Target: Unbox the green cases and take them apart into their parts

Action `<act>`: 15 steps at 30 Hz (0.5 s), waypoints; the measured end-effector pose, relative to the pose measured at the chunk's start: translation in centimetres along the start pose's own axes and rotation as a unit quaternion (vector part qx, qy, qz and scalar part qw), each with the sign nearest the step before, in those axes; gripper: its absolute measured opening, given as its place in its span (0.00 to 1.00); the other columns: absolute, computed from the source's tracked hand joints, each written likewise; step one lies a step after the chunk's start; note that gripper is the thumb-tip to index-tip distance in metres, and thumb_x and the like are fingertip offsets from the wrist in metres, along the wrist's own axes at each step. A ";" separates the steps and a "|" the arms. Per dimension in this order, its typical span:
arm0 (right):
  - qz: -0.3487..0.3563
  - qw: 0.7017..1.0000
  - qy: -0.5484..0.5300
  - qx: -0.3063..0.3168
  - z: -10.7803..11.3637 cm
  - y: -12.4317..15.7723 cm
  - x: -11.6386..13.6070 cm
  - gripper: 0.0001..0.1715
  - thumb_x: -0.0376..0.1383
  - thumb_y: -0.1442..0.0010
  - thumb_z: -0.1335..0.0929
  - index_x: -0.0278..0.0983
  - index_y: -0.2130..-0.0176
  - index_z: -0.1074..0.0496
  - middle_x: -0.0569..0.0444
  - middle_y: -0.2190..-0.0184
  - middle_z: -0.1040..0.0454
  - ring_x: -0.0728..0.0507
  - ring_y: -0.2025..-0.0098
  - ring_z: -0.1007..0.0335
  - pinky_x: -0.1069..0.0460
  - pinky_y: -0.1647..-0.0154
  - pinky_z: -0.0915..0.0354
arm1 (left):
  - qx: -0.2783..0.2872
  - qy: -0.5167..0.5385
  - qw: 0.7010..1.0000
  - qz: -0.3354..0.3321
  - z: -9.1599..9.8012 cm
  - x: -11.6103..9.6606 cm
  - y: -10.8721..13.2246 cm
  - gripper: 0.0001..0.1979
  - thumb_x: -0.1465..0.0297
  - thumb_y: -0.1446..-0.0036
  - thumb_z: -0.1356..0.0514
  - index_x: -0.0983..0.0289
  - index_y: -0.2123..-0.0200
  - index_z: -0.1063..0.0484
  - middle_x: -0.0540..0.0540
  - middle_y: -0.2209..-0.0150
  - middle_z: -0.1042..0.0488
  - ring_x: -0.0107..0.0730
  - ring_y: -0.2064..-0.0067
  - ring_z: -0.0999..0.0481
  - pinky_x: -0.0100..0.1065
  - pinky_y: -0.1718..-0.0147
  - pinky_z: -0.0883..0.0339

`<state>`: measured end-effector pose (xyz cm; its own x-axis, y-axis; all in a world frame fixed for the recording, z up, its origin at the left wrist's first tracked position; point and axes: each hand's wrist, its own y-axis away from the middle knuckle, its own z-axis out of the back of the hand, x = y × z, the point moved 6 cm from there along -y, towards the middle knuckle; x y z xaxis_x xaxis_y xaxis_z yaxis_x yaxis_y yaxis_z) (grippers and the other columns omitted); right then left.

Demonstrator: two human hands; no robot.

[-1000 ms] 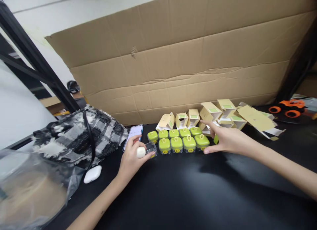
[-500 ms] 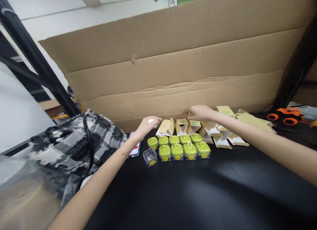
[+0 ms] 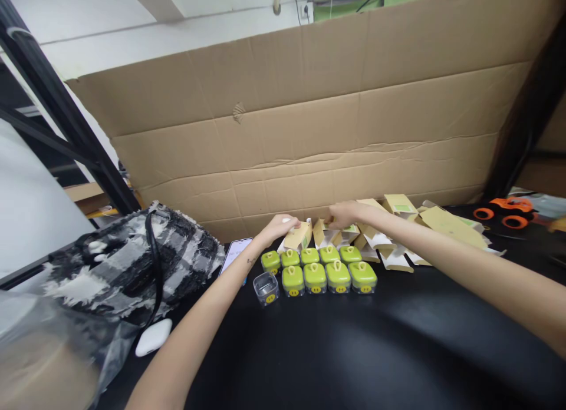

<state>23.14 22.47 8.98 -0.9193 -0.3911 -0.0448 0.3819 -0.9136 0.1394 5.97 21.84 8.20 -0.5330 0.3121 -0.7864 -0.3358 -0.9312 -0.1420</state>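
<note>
Behind the rows of jars, my left hand (image 3: pixel 282 225) has its fingers closed at the upper left edge of a small cardboard box (image 3: pixel 297 239). My right hand (image 3: pixel 343 214) bends over another small cardboard box (image 3: pixel 324 234), its fingers curled down at the top; the fingertips are partly hidden. Two rows of clear square jars with green lids (image 3: pixel 315 275) stand in front of both hands, each front jar with a round yellow label. At the left end of the front row is a clear jar without a lid (image 3: pixel 266 290).
Several opened cardboard boxes (image 3: pixel 400 205) lie heaped at the right, near an orange toy truck (image 3: pixel 508 211). A phone (image 3: pixel 234 254), a black-and-white bag (image 3: pixel 177 257) and a white case (image 3: pixel 154 337) are at the left. A tall cardboard sheet (image 3: pixel 283 133) stands behind.
My left hand has moved right onto the leftmost small box. My right hand has lowered onto the neighbouring box. The camera view has shifted slightly.
</note>
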 end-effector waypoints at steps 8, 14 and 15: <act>0.020 0.980 -0.092 -0.176 2.2 3.3 0.4 0.15 0.39 0.36 0.34 0.35 0.51 0.31 0.49 0.53 0.28 0.42 0.55 0.29 0.43 0.55 0.32 | -0.069 -0.032 0.997 0.035 1.7 -1.0 2.8 0.15 0.66 0.38 0.42 0.65 0.49 0.33 0.58 0.50 0.29 0.39 0.54 0.25 0.45 0.57 0.28; 0.091 0.929 -0.221 -0.282 0.2 11.6 1.5 0.18 0.33 0.45 0.36 0.38 0.53 0.36 0.49 0.55 0.30 0.41 0.53 0.31 0.47 0.53 0.33 | -0.088 -0.047 0.994 0.053 5.2 1.3 13.5 0.15 0.67 0.54 0.34 0.63 0.64 0.36 0.47 0.68 0.31 0.29 0.68 0.30 0.31 0.68 0.32; 0.116 0.922 -0.252 -0.272 -0.9 12.9 2.0 0.21 0.33 0.47 0.35 0.39 0.52 0.38 0.51 0.56 0.30 0.42 0.56 0.30 0.49 0.57 0.31 | -0.075 -0.045 0.995 0.053 5.4 1.8 15.6 0.15 0.66 0.56 0.34 0.62 0.67 0.36 0.46 0.70 0.31 0.28 0.70 0.30 0.30 0.70 0.32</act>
<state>26.29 9.75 9.78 -0.6828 -0.6064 0.4075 0.4392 -0.7864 -0.4344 -4.40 8.92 7.84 -0.6297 0.2195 -0.7452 -0.1575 -0.9754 -0.1542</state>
